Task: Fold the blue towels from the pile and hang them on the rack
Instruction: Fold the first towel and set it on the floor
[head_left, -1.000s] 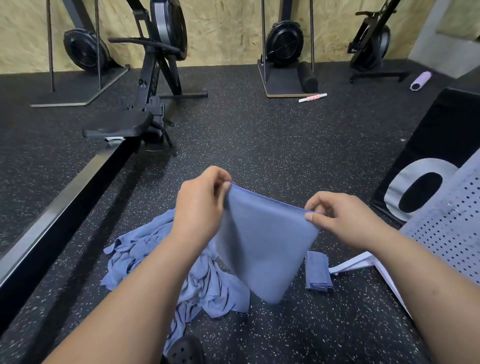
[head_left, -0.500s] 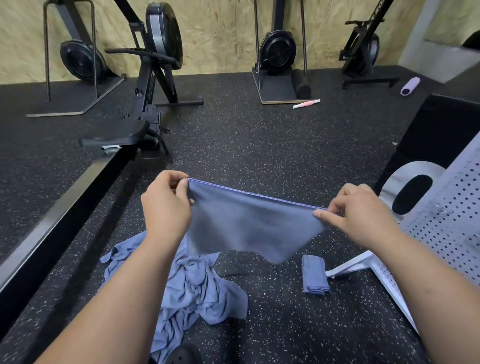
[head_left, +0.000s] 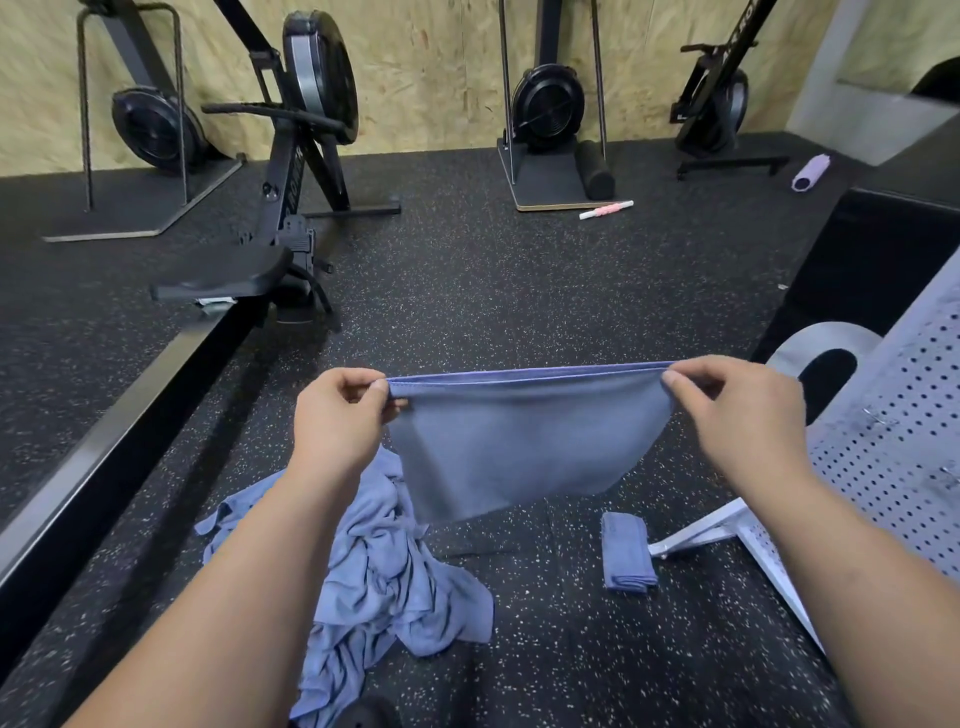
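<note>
Blue towel (head_left: 524, 441) hangs doubled, above and just right of the pile (head_left: 374, 571), its two hemmed edges aligned along the top. Left hand (head_left: 343, 415) and right hand (head_left: 737, 415) each pinch a top corner, likely squaring it for the next fold. Folded towel (head_left: 626, 551) lies right of the pile, white rack (head_left: 883, 441) further right. Bare floor (head_left: 519, 291) beyond the pile; rower rail (head_left: 104, 441) hems its left.
</note>
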